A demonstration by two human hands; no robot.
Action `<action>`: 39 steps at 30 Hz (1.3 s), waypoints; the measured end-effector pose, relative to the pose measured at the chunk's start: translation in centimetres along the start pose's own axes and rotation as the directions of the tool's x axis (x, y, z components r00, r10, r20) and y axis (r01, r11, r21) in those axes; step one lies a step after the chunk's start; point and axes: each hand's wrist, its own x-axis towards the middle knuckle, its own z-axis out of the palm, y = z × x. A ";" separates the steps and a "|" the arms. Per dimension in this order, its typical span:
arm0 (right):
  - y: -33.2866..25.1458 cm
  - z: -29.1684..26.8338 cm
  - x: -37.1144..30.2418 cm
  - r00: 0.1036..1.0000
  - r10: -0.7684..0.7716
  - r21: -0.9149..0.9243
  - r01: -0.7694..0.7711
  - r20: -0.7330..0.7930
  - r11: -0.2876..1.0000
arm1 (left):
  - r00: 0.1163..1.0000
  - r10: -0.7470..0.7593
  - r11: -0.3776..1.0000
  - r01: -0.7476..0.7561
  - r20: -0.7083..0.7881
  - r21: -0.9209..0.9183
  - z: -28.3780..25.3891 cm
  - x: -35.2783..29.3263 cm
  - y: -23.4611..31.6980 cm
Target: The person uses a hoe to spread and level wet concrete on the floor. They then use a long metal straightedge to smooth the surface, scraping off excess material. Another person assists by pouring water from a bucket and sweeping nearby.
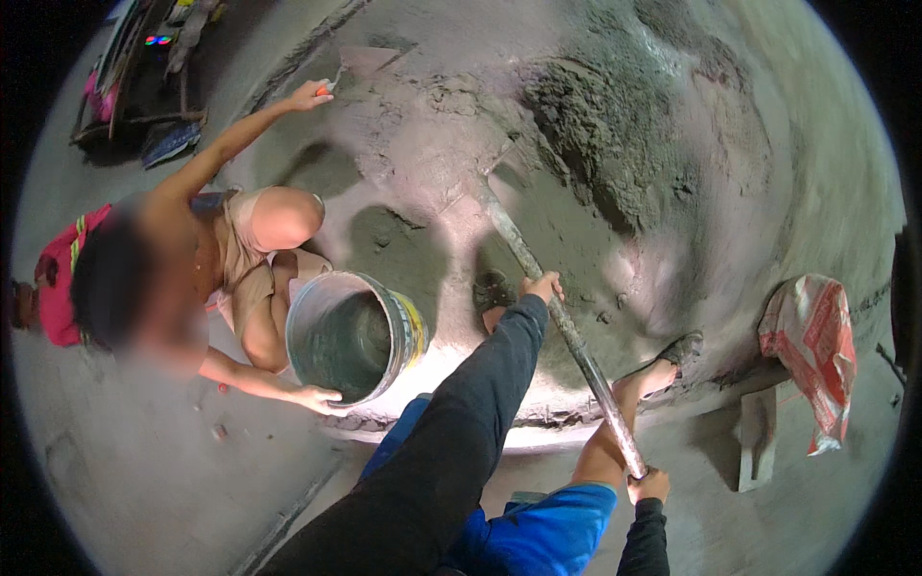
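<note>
Both my hands are closed around the long, mortar-smeared handle (576,350) of a tool. Farther up the handle grips my left hand (544,287), its dark sleeve crossing the middle of the view. At the handle's near end is my right hand (650,485). The tool slants away to the left, and its head lies in wet grey mortar (461,106); coated in it, its exact shape is hard to tell. A darker, lumpy heap of mix (605,134) rises to the right of the head. My sandalled feet stand at the mortar's near side.
At left squats a co-worker, one hand (312,96) on a trowel (370,60), the other at the rim of a bucket (418,331). To the right are a red-and-white sack (814,336) and a wooden float (758,437). Tools and planks (139,120) lie at far left.
</note>
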 end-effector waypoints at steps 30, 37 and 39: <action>11.0 -15.7 -6.0 0.921 -0.374 -0.289 0.331 -0.107 0.898 | 0.984 0.174 0.903 -0.172 -0.032 -0.394 -4.8 -21.1 0.3; 13.6 -15.8 -6.4 0.876 -0.476 -0.357 0.422 -0.077 0.833 | 0.983 0.134 0.827 -0.179 -0.122 -0.533 -7.5 -24.0 -3.8; 13.8 -15.9 -6.6 0.873 -0.476 -0.346 0.417 -0.105 0.841 | 0.985 0.095 0.807 -0.160 -0.142 -0.569 -7.6 -25.7 -3.5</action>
